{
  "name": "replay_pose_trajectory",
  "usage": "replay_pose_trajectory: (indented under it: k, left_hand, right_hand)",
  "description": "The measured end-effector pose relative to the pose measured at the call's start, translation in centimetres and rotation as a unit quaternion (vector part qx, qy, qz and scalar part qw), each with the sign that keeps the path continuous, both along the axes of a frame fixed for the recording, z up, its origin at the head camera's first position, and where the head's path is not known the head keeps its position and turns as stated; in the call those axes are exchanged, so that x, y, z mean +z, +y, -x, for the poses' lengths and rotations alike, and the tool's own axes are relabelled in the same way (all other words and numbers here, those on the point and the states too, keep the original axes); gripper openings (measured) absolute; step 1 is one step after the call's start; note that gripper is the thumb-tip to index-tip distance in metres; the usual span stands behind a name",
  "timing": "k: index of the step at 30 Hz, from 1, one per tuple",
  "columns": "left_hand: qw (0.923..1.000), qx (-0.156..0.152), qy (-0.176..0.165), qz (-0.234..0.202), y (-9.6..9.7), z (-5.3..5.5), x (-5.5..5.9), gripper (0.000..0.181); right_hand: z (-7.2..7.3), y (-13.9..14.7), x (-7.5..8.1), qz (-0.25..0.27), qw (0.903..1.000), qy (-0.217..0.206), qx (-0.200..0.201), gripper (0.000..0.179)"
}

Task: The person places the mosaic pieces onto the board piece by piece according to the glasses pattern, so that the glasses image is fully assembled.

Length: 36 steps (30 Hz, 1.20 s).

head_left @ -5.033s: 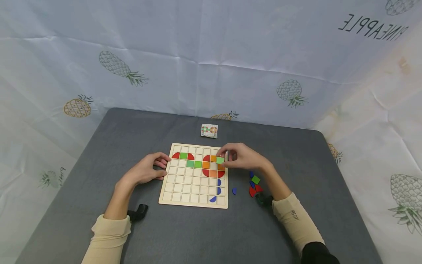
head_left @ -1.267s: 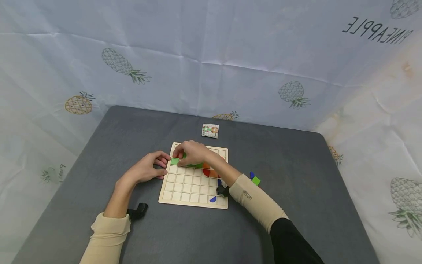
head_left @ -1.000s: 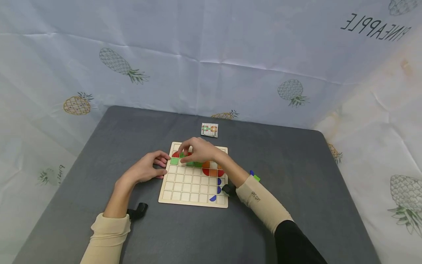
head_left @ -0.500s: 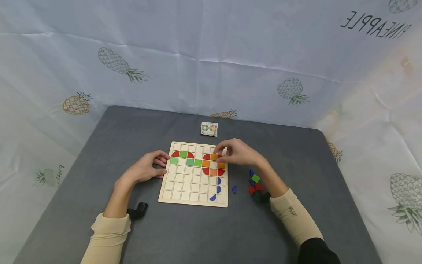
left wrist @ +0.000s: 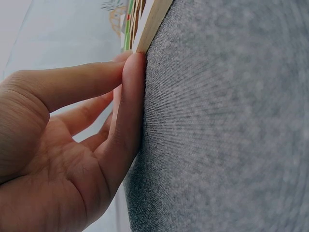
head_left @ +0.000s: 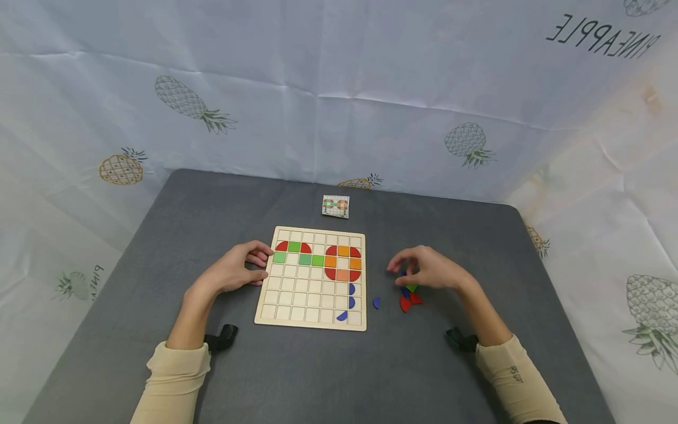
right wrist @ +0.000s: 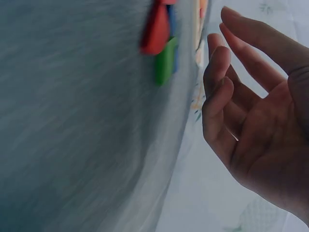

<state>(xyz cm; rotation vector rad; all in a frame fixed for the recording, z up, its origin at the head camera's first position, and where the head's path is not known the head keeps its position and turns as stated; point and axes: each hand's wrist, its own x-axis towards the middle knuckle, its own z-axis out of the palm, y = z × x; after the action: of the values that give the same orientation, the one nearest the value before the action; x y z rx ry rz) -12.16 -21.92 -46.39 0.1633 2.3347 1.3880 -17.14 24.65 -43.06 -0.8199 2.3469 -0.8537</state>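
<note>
The wooden grid board (head_left: 300, 299) lies on the table. My left hand (head_left: 236, 268) rests thumb and fingertips at its left edge; the left wrist view shows those fingertips (left wrist: 133, 63) right at the board's side. On the board, red quarter-circles (head_left: 355, 275) and orange squares (head_left: 344, 251) form a ring at right. Green squares (head_left: 279, 257) and more red pieces sit at upper left, and blue half-circles (head_left: 341, 316) lower right. My right hand (head_left: 431, 269) hovers over the loose pieces, fingers bent and apart, holding nothing. Beneath it lie red pieces (head_left: 405, 304) and a green square (right wrist: 165, 62), partly hidden.
A small pattern card (head_left: 336, 206) lies behind the board. One loose blue half-circle (head_left: 376, 302) sits between the board and the loose pieces. Black wrist cameras (head_left: 228, 335) are strapped to both wrists. A pineapple-print cloth (head_left: 312, 88) hangs behind the grey table (head_left: 328, 377).
My right hand carried a green square from the board's right side to its left column and let it go. Then it moved right, off the board, to the loose pieces. My left hand stayed put.
</note>
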Motion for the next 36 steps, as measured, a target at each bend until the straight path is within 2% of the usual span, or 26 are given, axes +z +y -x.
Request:
replay_pose_trajectory:
  k: [5, 12, 18, 36]
  left_hand:
    - [1.0000, 0.000, -0.001, -0.001, 0.0, 0.0, 0.1, 0.044]
    - [1.0000, -0.001, -0.001, -0.002, -0.1, 0.0, 0.2, 0.044]
    - [1.0000, -0.001, 0.003, -0.001, 0.0, 0.1, 0.2, 0.043]
    - [1.0000, -0.002, 0.006, 0.001, -0.1, -0.1, 0.1, 0.044]
  right_hand:
    - [-1.3, 2.3, -0.8, -0.012, 0.9996, -0.027, -0.001, 0.024]
    - [-2.5, 4.2, -1.9, -0.003, 0.9993, -0.032, -0.018, 0.023]
    - [-2.7, 4.6, -2.4, 0.004, 0.9991, -0.032, -0.029, 0.023]
    - [-3.2, 4.9, -2.7, 0.017, 0.9998, -0.008, -0.010, 0.020]
